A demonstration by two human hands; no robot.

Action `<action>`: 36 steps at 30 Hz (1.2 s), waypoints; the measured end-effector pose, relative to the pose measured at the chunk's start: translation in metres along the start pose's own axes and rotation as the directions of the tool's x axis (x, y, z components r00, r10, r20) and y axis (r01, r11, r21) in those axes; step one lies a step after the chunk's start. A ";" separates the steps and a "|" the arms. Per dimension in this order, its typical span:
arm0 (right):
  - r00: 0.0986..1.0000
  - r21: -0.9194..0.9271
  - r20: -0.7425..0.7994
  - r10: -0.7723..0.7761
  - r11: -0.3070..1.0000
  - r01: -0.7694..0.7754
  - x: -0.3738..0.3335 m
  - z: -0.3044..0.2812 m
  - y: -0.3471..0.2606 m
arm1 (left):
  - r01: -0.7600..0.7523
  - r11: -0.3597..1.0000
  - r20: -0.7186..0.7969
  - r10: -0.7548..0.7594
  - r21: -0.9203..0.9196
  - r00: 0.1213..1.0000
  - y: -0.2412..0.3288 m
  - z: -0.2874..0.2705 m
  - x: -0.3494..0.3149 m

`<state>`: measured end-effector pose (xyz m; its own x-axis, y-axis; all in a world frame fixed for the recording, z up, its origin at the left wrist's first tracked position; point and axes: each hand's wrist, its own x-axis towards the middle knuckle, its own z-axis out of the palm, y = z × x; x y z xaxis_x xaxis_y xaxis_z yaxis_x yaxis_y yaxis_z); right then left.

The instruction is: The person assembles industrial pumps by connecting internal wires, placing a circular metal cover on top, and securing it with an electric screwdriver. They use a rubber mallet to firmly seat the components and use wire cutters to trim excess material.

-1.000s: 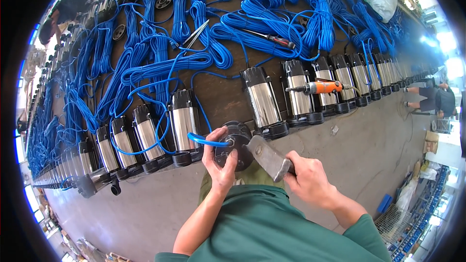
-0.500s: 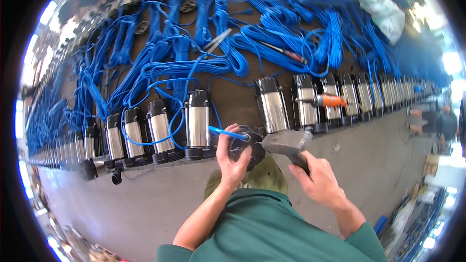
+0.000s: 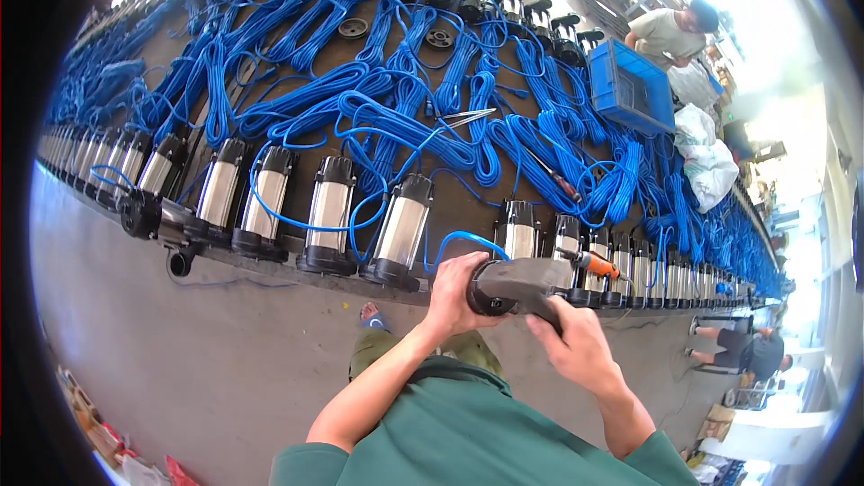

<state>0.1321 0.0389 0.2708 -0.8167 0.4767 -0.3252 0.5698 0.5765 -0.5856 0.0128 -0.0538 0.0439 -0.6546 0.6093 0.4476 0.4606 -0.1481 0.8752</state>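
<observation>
Black part (image 3: 491, 306) rests in left hand (image 3: 453, 297), blue crate (image 3: 632, 115) beyond

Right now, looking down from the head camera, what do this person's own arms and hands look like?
The left hand and right hand are bare, with no gloves. The left sleeve and right sleeve are plain dark green and short, matching the shirt. No watch or cable shows on the wrists.
</observation>
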 end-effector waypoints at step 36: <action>0.953 -0.294 -0.302 -0.032 0.954 -0.061 0.115 -0.071 0.188 | 0.064 0.923 0.070 -0.097 0.380 0.993 0.074 -0.042 0.020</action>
<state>0.1520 0.2492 0.1759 -0.7687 0.6361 -0.0664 0.6202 0.7161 -0.3200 0.0082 -0.0854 0.1250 -0.6525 0.6740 0.3463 0.6113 0.1982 0.7662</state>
